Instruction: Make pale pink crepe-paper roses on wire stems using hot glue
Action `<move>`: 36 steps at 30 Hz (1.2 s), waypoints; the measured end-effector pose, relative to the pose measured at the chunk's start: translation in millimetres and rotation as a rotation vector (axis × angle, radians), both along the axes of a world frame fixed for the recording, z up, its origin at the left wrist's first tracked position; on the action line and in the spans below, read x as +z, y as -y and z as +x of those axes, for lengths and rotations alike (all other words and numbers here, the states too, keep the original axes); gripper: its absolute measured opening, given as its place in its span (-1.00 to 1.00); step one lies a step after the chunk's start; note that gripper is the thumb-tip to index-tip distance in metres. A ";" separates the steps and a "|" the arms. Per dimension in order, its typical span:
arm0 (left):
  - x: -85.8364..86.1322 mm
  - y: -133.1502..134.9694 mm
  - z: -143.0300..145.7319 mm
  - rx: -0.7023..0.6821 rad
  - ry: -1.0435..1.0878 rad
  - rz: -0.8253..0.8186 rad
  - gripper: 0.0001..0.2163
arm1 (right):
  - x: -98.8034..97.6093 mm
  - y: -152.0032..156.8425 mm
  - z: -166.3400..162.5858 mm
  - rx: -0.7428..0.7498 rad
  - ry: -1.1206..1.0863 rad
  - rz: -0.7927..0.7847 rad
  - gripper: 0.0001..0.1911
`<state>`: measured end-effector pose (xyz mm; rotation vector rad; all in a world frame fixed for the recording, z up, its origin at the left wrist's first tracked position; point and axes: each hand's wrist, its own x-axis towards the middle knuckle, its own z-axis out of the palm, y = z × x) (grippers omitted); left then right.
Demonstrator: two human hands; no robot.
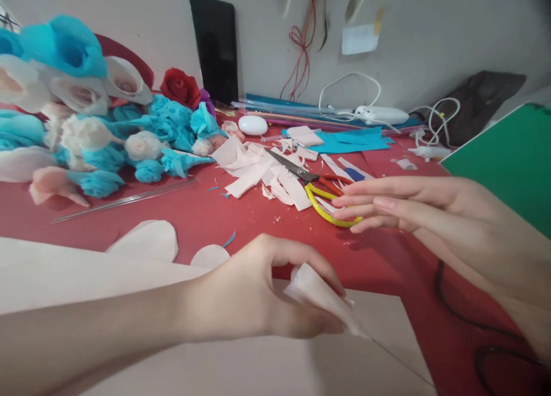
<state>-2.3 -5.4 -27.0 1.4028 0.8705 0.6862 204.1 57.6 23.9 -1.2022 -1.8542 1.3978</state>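
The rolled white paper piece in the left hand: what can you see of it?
The rolled white paper piece looks thin and cone-like, wider at the picture's upper left and tapering toward lower right, where a thin dark wire extends from it. The left hand holds it between thumb and fingers, over a large pale sheet. Part of it is hidden.

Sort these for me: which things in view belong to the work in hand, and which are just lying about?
Seemingly in use: white paper with wire, in the left hand; scissors, near the right hand.

Probably lying about: paper scraps, red string, black cord.
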 end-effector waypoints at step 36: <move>0.0 -1.1 1.0 0.006 -0.076 -0.039 -0.86 | -12.8 -10.5 0.3 -0.007 -0.099 -0.063 -0.86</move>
